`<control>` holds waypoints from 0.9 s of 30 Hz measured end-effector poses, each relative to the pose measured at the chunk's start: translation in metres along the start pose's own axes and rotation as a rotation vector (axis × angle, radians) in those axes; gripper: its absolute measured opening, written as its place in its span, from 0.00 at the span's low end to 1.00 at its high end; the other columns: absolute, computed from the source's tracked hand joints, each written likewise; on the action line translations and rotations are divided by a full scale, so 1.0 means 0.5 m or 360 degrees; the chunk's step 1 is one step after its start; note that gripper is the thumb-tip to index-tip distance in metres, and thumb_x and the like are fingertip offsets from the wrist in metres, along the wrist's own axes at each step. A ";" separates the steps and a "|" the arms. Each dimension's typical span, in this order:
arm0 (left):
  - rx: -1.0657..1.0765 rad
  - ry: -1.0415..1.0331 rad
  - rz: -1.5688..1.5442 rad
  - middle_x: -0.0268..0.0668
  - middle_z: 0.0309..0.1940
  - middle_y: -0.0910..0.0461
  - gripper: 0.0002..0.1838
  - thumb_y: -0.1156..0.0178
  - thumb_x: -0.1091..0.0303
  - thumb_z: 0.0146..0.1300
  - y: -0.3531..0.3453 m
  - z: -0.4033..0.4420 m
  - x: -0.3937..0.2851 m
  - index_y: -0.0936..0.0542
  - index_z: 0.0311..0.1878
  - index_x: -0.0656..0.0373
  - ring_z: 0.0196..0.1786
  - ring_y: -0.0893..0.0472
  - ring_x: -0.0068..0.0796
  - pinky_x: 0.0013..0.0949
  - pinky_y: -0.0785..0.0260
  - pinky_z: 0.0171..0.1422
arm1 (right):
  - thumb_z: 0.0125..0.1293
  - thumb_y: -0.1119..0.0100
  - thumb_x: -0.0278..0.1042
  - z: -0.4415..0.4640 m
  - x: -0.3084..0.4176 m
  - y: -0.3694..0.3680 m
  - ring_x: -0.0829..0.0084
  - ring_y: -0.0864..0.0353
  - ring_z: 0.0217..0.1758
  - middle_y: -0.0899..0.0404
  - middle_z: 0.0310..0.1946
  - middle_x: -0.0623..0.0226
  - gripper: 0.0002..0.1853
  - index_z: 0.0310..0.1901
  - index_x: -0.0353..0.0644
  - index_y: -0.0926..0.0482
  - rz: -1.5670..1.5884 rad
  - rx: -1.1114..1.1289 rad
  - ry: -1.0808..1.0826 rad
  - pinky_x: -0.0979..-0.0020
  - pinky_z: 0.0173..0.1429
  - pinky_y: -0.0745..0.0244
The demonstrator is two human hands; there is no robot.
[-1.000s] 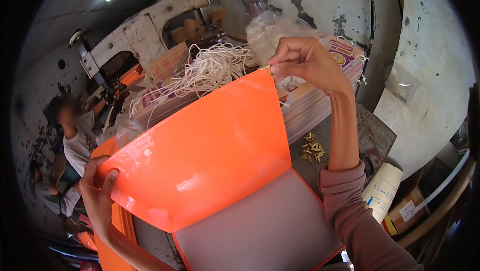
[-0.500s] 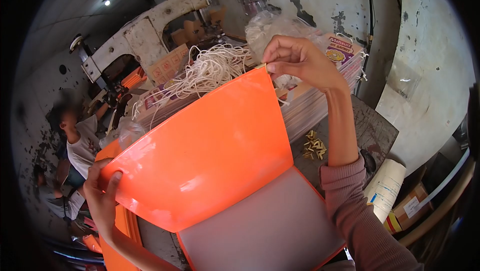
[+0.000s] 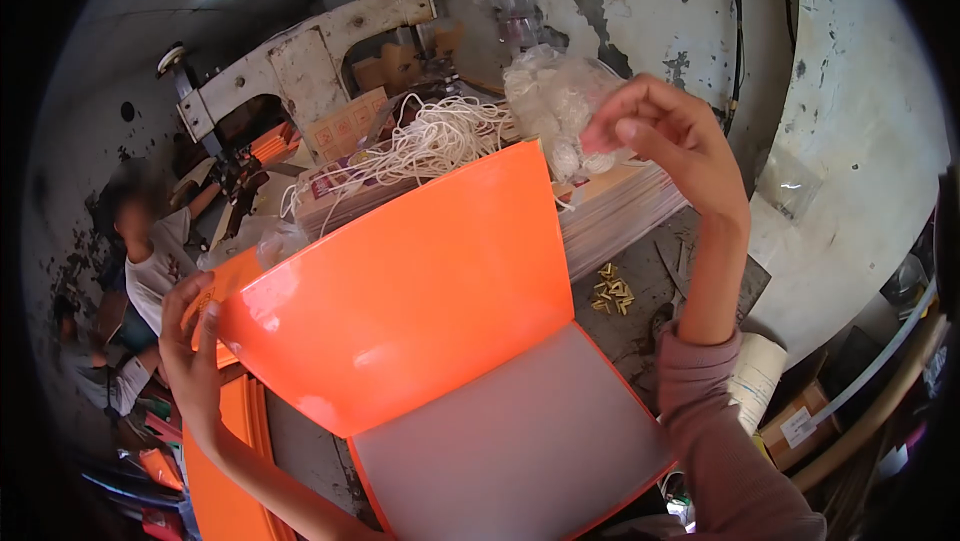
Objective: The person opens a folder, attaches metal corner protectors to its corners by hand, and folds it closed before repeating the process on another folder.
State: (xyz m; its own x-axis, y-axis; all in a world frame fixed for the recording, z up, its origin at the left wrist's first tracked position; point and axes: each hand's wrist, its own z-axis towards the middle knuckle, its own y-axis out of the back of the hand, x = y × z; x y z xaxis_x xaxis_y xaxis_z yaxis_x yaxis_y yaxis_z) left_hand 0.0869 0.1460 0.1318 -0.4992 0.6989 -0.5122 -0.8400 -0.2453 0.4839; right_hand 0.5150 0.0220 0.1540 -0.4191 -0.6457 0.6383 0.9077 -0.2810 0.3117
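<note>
A glossy orange cover [image 3: 430, 291] stands raised and tilted, joined along a fold to a grey inner panel [image 3: 510, 431] with an orange edge. My left hand [image 3: 192, 341] is at the cover's left edge, thumb and fingers apart; whether it touches the edge is hard to tell. Up and to the right of the cover's top corner, my right hand [image 3: 680, 146] is off the cover, its fingers loosely curled and nothing visible in them. A small gold-coloured trace shows at that corner. Several brass-coloured pieces [image 3: 612, 291] lie on the worktable [image 3: 645, 246].
Behind the cover are white cords [image 3: 445, 136], a clear plastic bag [image 3: 560, 101] and a stack of printed sheets [image 3: 625, 211]. A worn machine [image 3: 300, 66] stands at the back left. Orange sheets [image 3: 235, 451] lie at the lower left. Two people sit farther left.
My right hand has let go of the cover's top corner and moved right. My left hand's thumb has come off the cover's face to its edge. The view has shifted slightly.
</note>
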 end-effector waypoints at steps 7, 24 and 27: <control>-0.0477 -0.0027 -0.0218 0.32 0.42 0.24 0.13 0.49 0.64 0.65 0.050 -0.020 -0.024 0.24 0.45 0.64 0.47 0.29 0.20 0.25 0.42 0.59 | 0.53 0.42 0.25 -0.123 -0.089 0.008 0.72 0.20 0.34 0.21 0.26 0.66 0.04 0.32 0.38 0.24 -0.1005 0.1089 -0.0665 0.73 0.40 0.28; -0.0688 -0.0082 -0.0263 0.36 0.39 0.24 0.12 0.52 0.66 0.67 0.074 -0.063 -0.088 0.24 0.42 0.65 0.48 0.26 0.25 0.29 0.40 0.59 | 0.51 0.40 0.23 -0.293 -0.197 -0.036 0.60 0.23 0.35 0.25 0.33 0.60 0.07 0.34 0.39 0.22 -0.1242 0.0512 -0.0485 0.65 0.40 0.28; -0.0569 -0.0093 -0.0289 0.35 0.35 0.24 0.11 0.52 0.67 0.66 0.068 -0.063 -0.102 0.24 0.39 0.64 0.44 0.25 0.22 0.26 0.38 0.55 | 0.54 0.41 0.23 -0.254 -0.162 -0.049 0.70 0.22 0.33 0.23 0.32 0.64 0.06 0.35 0.38 0.23 -0.0807 0.0373 -0.0810 0.71 0.38 0.28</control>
State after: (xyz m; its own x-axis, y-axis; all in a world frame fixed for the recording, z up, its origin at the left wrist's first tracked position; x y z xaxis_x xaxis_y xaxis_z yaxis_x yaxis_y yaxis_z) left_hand 0.0772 0.0808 0.1521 -0.3318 0.7870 -0.5201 -0.9395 -0.3254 0.1071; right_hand 0.5293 -0.0090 0.0052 -0.7940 -0.0538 0.6056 0.5966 -0.2610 0.7590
